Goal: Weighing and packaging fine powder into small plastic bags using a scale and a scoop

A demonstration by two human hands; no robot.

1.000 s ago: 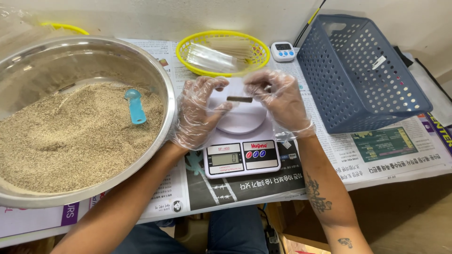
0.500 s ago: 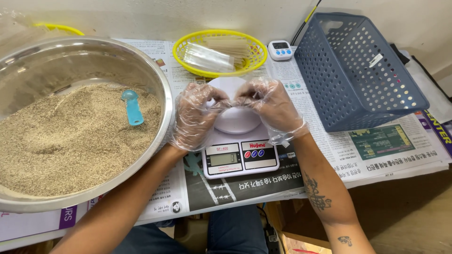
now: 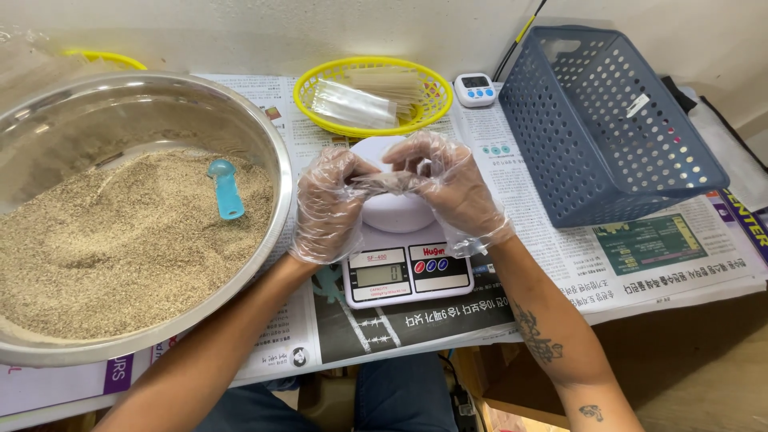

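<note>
Both my hands wear clear plastic gloves and meet above the white kitchen scale (image 3: 404,268). My left hand (image 3: 326,204) and my right hand (image 3: 448,184) pinch a small clear plastic bag (image 3: 388,182) between their fingertips, over the scale's round white platform. The bag's contents are hidden by my fingers. To the left stands a large steel bowl (image 3: 268,144) filled with tan grain, with a small blue scoop (image 3: 226,188) lying on the grain.
A yellow oval basket (image 3: 316,84) with clear bags sits behind the scale. Beside it is a small white timer (image 3: 475,90). A blue perforated crate (image 3: 608,120) stands at the right. Newspaper (image 3: 656,248) covers the table, whose front edge is near my lap.
My hands have drawn closer together over the scale platform and now grip the small bag with bunched fingers; before, they held it stretched flatter between them.
</note>
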